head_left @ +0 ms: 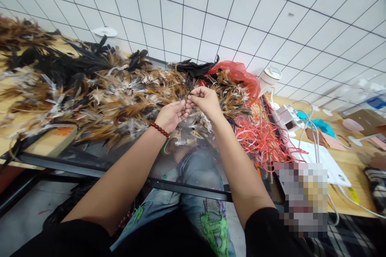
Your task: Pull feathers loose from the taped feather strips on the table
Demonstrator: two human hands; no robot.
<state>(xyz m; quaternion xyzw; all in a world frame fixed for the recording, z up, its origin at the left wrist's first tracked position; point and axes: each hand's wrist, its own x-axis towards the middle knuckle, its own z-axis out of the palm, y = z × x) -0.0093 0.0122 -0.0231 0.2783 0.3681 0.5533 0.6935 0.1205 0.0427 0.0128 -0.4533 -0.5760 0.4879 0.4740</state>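
My left hand, with a dark red bead bracelet at its wrist, is raised with thumb and forefinger pinched together and the other fingers half curled. Touching or nearly touching it, my right hand also pinches with thumb and forefinger. Something thin and dark seems to be between the fingertips, too small to make out. Just behind and below both hands spreads a thick heap of brown, white and grey feathers. Longer black feathers lie at the back left.
A red plastic bag sits behind the feathers, and a tangle of pink-red strips lies to the right. Further right are a white power adapter, cables and a white flat device. The table's dark edge crosses above my legs. A tiled wall stands behind.
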